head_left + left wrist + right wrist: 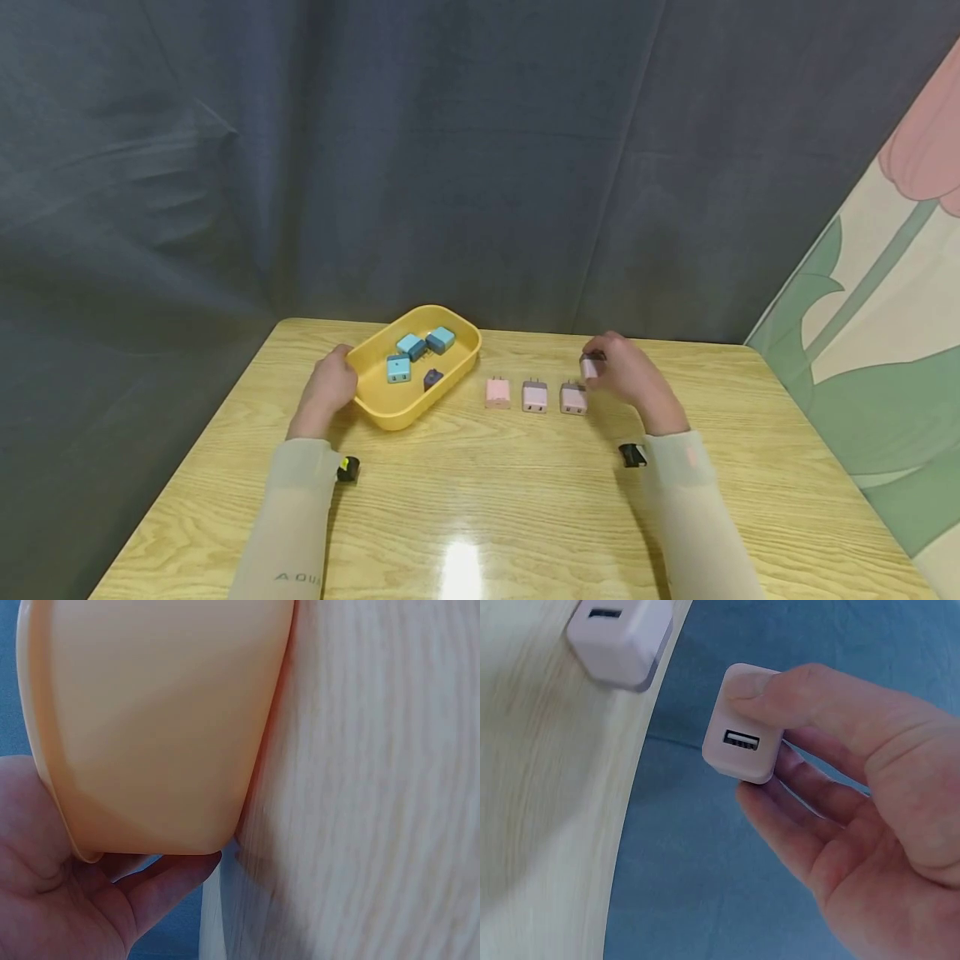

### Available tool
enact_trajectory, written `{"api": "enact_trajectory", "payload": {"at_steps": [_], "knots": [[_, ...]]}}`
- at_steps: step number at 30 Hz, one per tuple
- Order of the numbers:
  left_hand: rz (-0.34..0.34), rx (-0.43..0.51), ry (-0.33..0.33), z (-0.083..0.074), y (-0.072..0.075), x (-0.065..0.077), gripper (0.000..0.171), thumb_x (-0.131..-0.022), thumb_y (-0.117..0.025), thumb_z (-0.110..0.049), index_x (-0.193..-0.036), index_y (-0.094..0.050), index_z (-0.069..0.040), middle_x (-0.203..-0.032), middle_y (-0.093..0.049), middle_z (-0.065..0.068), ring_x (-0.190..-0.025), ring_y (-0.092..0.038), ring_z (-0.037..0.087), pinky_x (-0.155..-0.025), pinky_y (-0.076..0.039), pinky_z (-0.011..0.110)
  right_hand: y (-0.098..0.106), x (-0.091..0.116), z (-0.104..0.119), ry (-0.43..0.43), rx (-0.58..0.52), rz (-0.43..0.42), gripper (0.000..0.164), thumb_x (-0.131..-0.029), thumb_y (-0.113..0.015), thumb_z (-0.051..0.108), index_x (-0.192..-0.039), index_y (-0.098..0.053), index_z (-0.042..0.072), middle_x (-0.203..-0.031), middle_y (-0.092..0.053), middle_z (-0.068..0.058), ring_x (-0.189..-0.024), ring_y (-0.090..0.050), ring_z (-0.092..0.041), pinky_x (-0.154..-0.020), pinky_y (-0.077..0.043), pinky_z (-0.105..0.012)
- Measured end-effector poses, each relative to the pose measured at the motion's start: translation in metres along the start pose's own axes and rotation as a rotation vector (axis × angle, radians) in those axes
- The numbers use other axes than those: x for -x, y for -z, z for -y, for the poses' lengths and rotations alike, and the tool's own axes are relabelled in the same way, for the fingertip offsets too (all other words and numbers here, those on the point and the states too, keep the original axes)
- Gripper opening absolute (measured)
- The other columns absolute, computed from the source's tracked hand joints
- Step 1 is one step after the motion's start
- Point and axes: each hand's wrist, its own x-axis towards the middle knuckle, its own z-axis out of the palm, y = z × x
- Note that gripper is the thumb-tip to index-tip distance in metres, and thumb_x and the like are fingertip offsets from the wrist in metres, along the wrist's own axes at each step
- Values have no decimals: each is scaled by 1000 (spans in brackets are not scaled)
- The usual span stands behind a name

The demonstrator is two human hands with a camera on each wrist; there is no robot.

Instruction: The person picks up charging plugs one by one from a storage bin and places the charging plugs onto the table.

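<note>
My left hand [330, 385] grips the left end of a yellow plastic basin [390, 421]. In the left wrist view, fingers lie against the outside of the basin's wall [165, 735]. Inside it are a blue USB charger [398, 369], two more blue ones and a small dark purple block [432, 379]. My right hand [626, 372] pinches a pale pink USB charger [739, 754] between thumb and fingers, its USB port visible. On the table beside it stand three chargers in a row: a pink one [497, 393], a pinkish-mauve one [535, 397] and another mauve one [573, 399].
The wooden table [480, 483] ends at a dark blue-grey curtain [465, 167] behind the basin. A floral panel [885, 333] stands along the right side. Black wrist cameras, such as the right one [632, 455], sit at both cuffs.
</note>
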Motion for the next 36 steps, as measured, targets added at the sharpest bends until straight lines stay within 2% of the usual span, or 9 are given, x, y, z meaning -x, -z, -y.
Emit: {"api": "enact_trajectory", "payload": {"at_steps": [9,16,25,36], "knots": [[6,1,-3,-2,0,-1,55,-107,-30,-8,-158,-44,4,-138,-66,30,-103,-66,33,-97,-55,49,7,8,-21,-25,9,49,36,-84,-83,-1,-118,-74,-6,-119,-74,-26,-103,-68,-37,-97,-57,-58],[26,4,2,-2,2,2,55,-108,-30,-8,-161,-41,4,-140,-64,30,-102,-66,33,-97,-55,49,4,11,-29,-47,0,122,37,-86,-84,2,-121,-73,-4,-120,-75,-24,-102,-68,-33,-96,-57,-56],[22,4,9,1,4,2,56,-107,-29,-9,-160,-42,3,-132,-66,28,-96,-64,29,-88,-53,40,5,12,-35,-62,7,137,35,-85,-84,2,-118,-73,-1,-117,-75,-21,-100,-66,-31,-95,-57,-55],[1,-14,-21,0,2,2,55,-106,-29,-8,-157,-44,5,-139,-65,30,-104,-65,35,-97,-54,50,0,12,-40,-107,-13,197,36,-86,-85,4,-120,-73,2,-119,-74,-18,-101,-64,-30,-97,-56,-53]]}}
